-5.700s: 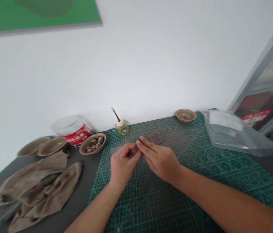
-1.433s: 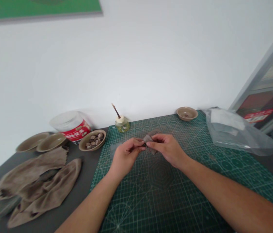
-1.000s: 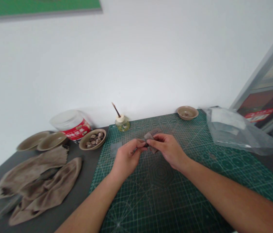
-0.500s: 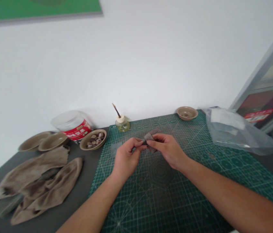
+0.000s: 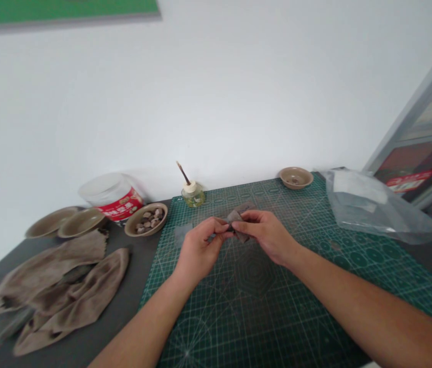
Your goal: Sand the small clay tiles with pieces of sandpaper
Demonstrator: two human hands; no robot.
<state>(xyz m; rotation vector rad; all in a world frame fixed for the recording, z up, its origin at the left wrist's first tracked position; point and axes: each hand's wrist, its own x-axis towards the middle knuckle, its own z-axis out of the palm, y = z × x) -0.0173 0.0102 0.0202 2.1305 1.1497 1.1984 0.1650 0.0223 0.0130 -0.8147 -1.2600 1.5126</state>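
Observation:
Both my hands meet above the green cutting mat (image 5: 262, 306). My right hand (image 5: 267, 236) pinches a small folded grey-brown sheet, like sandpaper (image 5: 235, 219), between thumb and fingers. My left hand (image 5: 199, 249) is closed in a pinch against that sheet; whatever small thing it grips is hidden by the fingertips. Another dark sheet (image 5: 247, 207) lies on the mat just behind my hands, and a small grey square (image 5: 182, 233) lies to the left of them.
A bowl of small brown pieces (image 5: 146, 220) sits left of the mat, beside a red-labelled tub (image 5: 113, 196) and two shallow dishes (image 5: 66, 223). A glass bottle with a brush (image 5: 192, 193), a far bowl (image 5: 296, 177), brown cloths (image 5: 54, 281) and a clear plastic bag (image 5: 372, 207) surround the mat.
Since 5.7 s ago my right hand has picked a sheet up off the mat and brought it to my left hand. Over the last second both hands have barely moved.

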